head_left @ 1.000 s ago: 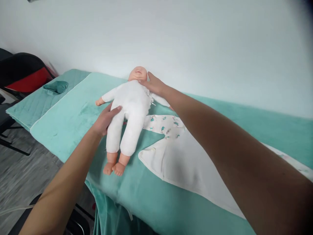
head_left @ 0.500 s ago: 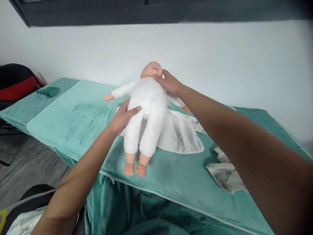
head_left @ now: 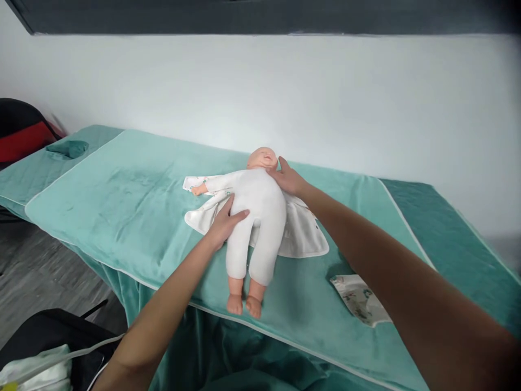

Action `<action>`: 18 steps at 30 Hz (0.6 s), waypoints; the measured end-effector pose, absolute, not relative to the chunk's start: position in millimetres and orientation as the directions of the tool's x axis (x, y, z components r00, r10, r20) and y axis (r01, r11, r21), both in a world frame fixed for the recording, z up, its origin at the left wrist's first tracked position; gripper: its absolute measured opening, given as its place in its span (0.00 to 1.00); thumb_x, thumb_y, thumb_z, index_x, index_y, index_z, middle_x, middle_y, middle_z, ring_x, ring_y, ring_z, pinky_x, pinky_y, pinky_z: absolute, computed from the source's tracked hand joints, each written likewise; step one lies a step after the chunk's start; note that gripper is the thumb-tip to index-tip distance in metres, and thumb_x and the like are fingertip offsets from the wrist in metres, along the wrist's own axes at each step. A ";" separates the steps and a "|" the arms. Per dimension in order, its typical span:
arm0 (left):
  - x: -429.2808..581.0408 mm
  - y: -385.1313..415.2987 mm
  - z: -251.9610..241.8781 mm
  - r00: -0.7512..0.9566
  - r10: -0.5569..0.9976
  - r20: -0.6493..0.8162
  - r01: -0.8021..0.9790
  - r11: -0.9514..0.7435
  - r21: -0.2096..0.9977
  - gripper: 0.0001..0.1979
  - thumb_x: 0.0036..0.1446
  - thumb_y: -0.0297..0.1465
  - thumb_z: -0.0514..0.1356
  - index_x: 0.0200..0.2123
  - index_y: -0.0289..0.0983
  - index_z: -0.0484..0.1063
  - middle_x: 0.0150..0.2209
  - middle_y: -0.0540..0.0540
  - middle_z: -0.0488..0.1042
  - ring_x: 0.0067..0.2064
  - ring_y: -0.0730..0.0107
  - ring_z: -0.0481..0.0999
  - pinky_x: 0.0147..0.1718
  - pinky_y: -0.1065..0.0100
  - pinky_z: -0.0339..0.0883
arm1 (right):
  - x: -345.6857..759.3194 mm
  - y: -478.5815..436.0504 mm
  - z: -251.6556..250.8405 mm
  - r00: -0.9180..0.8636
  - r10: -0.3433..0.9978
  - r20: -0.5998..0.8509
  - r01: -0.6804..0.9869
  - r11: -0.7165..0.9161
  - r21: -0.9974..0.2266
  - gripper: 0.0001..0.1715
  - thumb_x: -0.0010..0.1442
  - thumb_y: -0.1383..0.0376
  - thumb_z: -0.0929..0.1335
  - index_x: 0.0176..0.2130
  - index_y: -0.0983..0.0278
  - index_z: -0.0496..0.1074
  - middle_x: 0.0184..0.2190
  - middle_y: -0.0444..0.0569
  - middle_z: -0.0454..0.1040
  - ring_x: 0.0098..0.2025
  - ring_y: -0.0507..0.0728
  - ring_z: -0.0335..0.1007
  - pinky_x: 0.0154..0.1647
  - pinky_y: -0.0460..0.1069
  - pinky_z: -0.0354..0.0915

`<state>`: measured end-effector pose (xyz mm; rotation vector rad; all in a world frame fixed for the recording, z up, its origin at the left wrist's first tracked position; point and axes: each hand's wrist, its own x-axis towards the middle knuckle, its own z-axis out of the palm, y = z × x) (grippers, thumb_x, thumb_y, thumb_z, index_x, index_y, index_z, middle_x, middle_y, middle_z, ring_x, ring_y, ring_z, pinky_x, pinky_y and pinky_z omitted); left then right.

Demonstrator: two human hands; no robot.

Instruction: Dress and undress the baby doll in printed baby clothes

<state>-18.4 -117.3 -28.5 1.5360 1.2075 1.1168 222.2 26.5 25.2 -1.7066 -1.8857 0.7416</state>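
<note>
We hold the doll (head_left: 260, 198) between our hands: left hand (head_left: 224, 224) clasping its hip, near left; right hand (head_left: 288, 178) clasping its neck, far right.

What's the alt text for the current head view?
White-bodied baby doll, face up over a spread white garment on a green-covered bed; left hand at its hip, right hand at its neck. Patterned cloth lies nearby.

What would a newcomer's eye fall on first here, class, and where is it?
The white-bodied doll stands out first, face up over a printed white garment on the green bed. The left hand holds it at the hip, the right hand at the neck.
</note>
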 end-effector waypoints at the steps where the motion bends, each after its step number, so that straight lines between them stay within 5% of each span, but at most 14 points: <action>1: -18.8 -117.3 -32.3 0.101 0.993 0.068 0.143 -0.083 0.986 0.40 0.64 0.47 0.63 0.75 0.43 0.58 0.74 0.40 0.61 0.73 0.45 0.66 0.70 0.47 0.66 | 220.9 25.4 24.4 -0.100 0.995 0.016 0.765 0.087 -0.638 0.54 0.67 0.40 0.63 0.76 0.68 0.47 0.60 0.66 0.77 0.60 0.75 0.75 0.61 0.68 0.70; 4: -18.5 -119.5 -37.6 0.057 0.998 -0.023 0.025 0.022 0.999 0.36 0.65 0.46 0.63 0.73 0.45 0.61 0.76 0.45 0.58 0.77 0.50 0.59 0.75 0.48 0.56 | 211.6 21.0 31.2 -0.044 0.982 0.183 0.876 0.126 -0.465 0.47 0.71 0.41 0.58 0.73 0.69 0.55 0.50 0.66 0.81 0.54 0.77 0.77 0.57 0.70 0.70; 9: -17.6 -124.1 -40.9 0.003 0.999 -0.036 0.051 0.035 0.998 0.30 0.69 0.48 0.56 0.70 0.44 0.65 0.74 0.45 0.62 0.76 0.52 0.59 0.77 0.49 0.54 | 163.0 19.0 48.1 -0.261 0.876 0.407 0.863 0.400 -0.308 0.27 0.72 0.58 0.58 0.62 0.67 0.70 0.58 0.63 0.76 0.62 0.72 0.69 0.63 0.65 0.66; 12: -18.9 -126.1 -43.5 -0.023 1.000 0.003 0.107 0.000 0.994 0.30 0.71 0.50 0.51 0.69 0.43 0.67 0.74 0.45 0.63 0.78 0.54 0.57 0.79 0.52 0.48 | 121.8 23.4 47.6 -0.481 0.832 0.278 0.787 0.549 -0.281 0.25 0.71 0.61 0.61 0.61 0.66 0.71 0.60 0.61 0.75 0.62 0.70 0.69 0.62 0.62 0.67; 18: -18.4 -129.2 -46.5 -0.053 0.999 0.012 0.176 -0.002 0.984 0.26 0.73 0.46 0.48 0.67 0.43 0.69 0.72 0.43 0.67 0.75 0.54 0.62 0.77 0.53 0.54 | 76.6 35.4 38.4 -0.675 0.724 -0.139 0.737 0.670 -0.091 0.21 0.69 0.55 0.64 0.55 0.61 0.75 0.54 0.58 0.79 0.52 0.70 0.76 0.49 0.60 0.69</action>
